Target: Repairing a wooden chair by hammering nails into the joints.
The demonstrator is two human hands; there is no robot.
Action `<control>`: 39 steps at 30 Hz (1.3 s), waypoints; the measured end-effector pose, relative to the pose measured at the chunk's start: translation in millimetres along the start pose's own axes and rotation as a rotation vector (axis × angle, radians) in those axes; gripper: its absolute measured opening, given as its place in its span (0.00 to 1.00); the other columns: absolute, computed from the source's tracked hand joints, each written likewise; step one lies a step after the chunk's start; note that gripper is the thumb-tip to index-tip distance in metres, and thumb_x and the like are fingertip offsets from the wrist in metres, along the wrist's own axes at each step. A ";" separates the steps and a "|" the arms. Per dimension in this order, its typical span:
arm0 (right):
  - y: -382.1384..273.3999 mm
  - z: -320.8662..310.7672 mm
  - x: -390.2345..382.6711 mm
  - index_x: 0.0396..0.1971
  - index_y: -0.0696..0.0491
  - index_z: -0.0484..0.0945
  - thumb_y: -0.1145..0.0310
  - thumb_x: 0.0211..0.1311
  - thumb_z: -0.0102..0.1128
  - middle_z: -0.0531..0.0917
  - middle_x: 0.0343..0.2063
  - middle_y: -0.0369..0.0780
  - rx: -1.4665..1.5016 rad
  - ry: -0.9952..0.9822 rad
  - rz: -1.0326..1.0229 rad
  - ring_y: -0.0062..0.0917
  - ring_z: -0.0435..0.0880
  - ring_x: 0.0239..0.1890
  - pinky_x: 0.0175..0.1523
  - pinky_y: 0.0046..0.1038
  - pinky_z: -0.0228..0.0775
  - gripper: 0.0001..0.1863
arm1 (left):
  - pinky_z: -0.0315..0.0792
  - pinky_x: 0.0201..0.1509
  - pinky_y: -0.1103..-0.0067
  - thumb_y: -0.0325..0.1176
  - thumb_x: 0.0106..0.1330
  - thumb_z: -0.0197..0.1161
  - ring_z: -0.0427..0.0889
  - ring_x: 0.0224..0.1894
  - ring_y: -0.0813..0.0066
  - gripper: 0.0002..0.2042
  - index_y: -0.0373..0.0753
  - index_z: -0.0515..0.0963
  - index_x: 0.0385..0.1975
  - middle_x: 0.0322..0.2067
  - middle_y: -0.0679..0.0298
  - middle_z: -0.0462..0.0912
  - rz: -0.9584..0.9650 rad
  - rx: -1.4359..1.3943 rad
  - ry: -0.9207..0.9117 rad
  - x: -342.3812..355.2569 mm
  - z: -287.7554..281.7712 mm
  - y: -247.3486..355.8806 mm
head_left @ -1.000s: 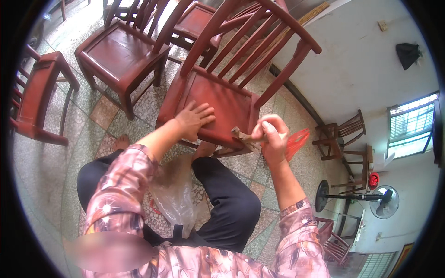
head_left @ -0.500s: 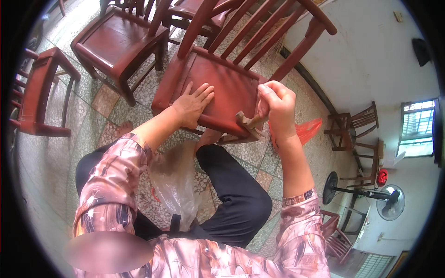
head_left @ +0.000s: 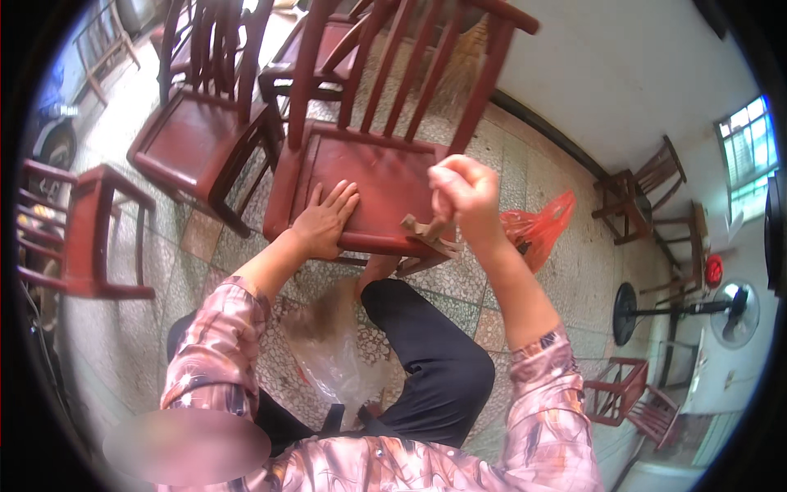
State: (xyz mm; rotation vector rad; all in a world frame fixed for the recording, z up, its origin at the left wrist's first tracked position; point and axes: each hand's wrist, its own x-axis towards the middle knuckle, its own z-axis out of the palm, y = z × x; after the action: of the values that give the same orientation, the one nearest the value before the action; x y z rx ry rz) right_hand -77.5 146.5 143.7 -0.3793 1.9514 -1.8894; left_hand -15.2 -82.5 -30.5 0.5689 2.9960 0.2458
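Note:
A reddish-brown wooden chair [head_left: 369, 184] with a slatted back stands in front of me. My left hand [head_left: 326, 220] lies flat near the left front of its seat, fingers spread. Over the seat's right front corner, my right hand [head_left: 466, 197] is raised with its fingers curled closed; what they hold, if anything, is hidden. Just below that hand, a tan, branched, wood-like piece [head_left: 428, 234] sits at the corner. Whether my fingers grip it cannot be made out. Between my legs hangs a clear plastic bag [head_left: 336, 361] with something brownish in it.
Right of the chair, a red plastic bag [head_left: 541, 230] rests on the speckled tile floor [head_left: 566, 303]. Another chair [head_left: 193, 148] stands to the left, and a red wooden seat [head_left: 102, 234] lies beyond it. A standing fan [head_left: 730, 313] is at the right, near more chairs.
The view has shifted, so the chair and both hands appear lower and further left. My left hand stays flat on the seat, and my right hand stays closed over the corner.

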 end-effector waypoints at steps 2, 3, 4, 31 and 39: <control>5.6 13.8 12.5 0.20 0.57 0.76 0.71 0.58 0.59 0.74 0.13 0.32 -0.143 0.097 -0.104 0.16 0.71 0.15 0.21 0.23 0.62 0.09 | 0.43 0.71 0.51 0.45 0.41 0.70 0.43 0.74 0.57 0.52 0.29 0.51 0.66 0.69 0.50 0.49 0.053 0.044 0.031 8.4 -10.9 5.3; 5.5 19.5 15.2 0.19 0.57 0.76 0.72 0.59 0.58 0.73 0.12 0.30 -0.270 0.202 -0.224 0.14 0.69 0.13 0.19 0.22 0.59 0.09 | 0.42 0.71 0.51 0.43 0.42 0.69 0.43 0.73 0.57 0.50 0.30 0.51 0.66 0.69 0.50 0.49 0.074 0.032 0.060 12.7 -14.3 4.6; -9.6 15.2 20.5 0.18 0.58 0.76 0.73 0.57 0.57 0.72 0.11 0.31 -0.035 0.154 -0.079 0.15 0.69 0.12 0.17 0.23 0.58 0.09 | 0.42 0.71 0.51 0.43 0.42 0.69 0.43 0.73 0.57 0.50 0.30 0.51 0.66 0.69 0.50 0.49 0.074 0.010 0.052 14.3 -14.4 3.1; 4.5 18.3 45.8 0.20 0.56 0.75 0.71 0.61 0.57 0.71 0.11 0.31 -0.266 -0.002 -0.107 0.13 0.67 0.11 0.16 0.19 0.57 0.10 | 0.38 0.72 0.51 0.51 0.46 0.66 0.41 0.73 0.53 0.49 0.32 0.52 0.67 0.70 0.50 0.47 -0.009 0.032 -0.063 -0.6 -8.9 -25.5; -4.8 -2.7 45.6 0.20 0.56 0.75 0.71 0.61 0.56 0.70 0.10 0.31 -0.099 -0.040 -0.056 0.13 0.66 0.10 0.15 0.19 0.55 0.10 | 0.56 0.68 0.67 0.45 0.64 0.57 0.58 0.67 0.45 0.36 0.35 0.51 0.68 0.66 0.42 0.56 -0.608 -0.681 0.668 -35.6 47.3 -67.4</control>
State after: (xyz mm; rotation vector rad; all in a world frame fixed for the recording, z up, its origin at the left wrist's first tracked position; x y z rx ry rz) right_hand -119.4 127.8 144.2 -0.5023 2.0328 -1.8088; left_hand -1.0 -150.9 -86.8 -0.5884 3.1149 1.5474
